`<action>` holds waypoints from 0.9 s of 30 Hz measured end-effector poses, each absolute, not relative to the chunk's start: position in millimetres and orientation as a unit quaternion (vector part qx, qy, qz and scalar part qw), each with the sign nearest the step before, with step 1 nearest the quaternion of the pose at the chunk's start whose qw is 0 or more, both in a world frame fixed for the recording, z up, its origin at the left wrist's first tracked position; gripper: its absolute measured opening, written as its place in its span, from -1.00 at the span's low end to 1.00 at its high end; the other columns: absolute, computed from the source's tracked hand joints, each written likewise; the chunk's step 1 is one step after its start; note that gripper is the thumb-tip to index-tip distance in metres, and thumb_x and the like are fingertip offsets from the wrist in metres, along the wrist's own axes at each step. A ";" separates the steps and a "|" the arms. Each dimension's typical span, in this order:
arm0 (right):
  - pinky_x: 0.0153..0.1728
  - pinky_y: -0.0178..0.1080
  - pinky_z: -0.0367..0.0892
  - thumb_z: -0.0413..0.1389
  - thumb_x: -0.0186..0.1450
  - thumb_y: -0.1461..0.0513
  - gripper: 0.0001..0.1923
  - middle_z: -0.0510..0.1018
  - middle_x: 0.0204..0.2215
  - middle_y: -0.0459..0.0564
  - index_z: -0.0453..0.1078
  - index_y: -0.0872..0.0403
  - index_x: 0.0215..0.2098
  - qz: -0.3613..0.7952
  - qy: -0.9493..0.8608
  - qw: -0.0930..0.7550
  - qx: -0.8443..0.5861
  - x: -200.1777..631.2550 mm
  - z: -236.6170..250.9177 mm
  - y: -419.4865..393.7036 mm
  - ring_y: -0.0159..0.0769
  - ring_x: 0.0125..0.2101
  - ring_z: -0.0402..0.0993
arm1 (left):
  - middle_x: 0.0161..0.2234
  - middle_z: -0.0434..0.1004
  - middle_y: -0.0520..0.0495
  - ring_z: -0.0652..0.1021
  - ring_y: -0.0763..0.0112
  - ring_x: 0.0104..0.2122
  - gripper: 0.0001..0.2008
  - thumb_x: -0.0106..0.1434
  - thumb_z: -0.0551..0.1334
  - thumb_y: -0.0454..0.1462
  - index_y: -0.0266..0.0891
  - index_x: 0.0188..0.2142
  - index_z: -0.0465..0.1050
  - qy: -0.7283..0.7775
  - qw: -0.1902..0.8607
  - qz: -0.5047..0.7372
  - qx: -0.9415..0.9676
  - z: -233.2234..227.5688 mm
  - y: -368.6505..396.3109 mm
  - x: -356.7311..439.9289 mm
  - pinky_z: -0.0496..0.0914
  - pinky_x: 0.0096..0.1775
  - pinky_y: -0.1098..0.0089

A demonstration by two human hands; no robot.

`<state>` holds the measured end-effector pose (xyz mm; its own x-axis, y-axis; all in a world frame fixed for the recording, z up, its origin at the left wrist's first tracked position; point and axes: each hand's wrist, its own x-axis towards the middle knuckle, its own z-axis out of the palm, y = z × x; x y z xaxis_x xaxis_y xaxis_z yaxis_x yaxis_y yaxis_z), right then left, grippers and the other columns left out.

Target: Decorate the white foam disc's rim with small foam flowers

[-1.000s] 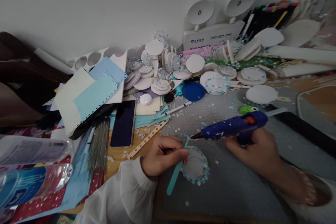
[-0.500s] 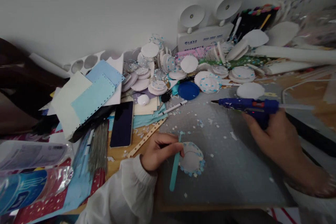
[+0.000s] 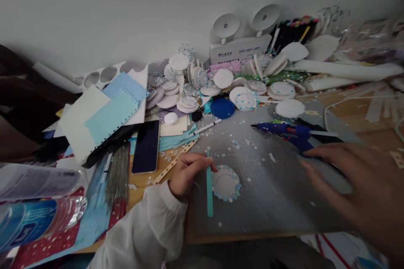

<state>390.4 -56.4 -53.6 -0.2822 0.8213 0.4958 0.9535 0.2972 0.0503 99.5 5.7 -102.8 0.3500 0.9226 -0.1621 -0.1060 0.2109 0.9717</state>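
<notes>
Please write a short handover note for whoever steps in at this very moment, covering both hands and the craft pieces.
Left hand: pinching the teal stick against the white disc on the grey mat.
Right hand: open, empty, hovering near the mat's right side.
Glue gun: lying on the mat, nozzle pointing left, out of the grip.
Done: disc rim carries blue and white bits; stick lies at its left edge.
Left: whether the stick is bonded cannot be told. Finished discs are piled by the wall.
</notes>
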 end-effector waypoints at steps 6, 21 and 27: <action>-0.14 -0.15 0.39 0.02 0.34 0.34 -0.79 0.57 -0.20 0.09 0.40 0.18 -0.08 -0.090 -0.908 0.284 -0.293 310.7 -50.1 -35.3 -0.20 -0.20 0.47 | -0.67 0.35 0.03 0.32 0.54 -0.62 -0.71 0.15 0.31 -0.16 -0.32 -0.59 0.57 0.418 0.668 0.409 0.460 -99.2 3.2 102.3 0.15 -0.52 0.45; -0.26 -0.19 0.50 0.10 0.26 0.39 -0.81 0.61 -0.32 0.01 0.39 0.03 -0.19 0.048 -0.801 0.511 -0.308 317.5 -68.4 7.1 -0.26 -0.28 0.57 | -0.51 0.43 -0.04 0.41 0.40 -0.43 -0.69 0.29 0.20 -0.13 -0.29 -0.49 0.51 0.394 0.509 0.422 0.639 -93.8 6.6 100.2 0.26 -0.32 0.38; -0.52 -0.30 0.43 0.12 0.30 0.26 -0.98 0.48 -0.45 -0.13 0.36 -0.01 -0.30 0.346 -0.594 0.580 -0.437 325.8 -100.4 1.2 -0.38 -0.52 0.48 | -0.23 0.43 -0.16 0.45 0.24 -0.17 -0.85 0.18 0.26 -0.20 -0.27 -0.36 0.45 0.303 0.419 0.335 0.788 -92.0 19.0 94.3 0.30 -0.07 0.25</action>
<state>325.8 1.2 -100.4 0.0545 0.9205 0.3869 0.1187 0.3788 -0.9178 94.3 19.0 -92.0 0.5930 0.7573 0.2735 0.1962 -0.4654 0.8631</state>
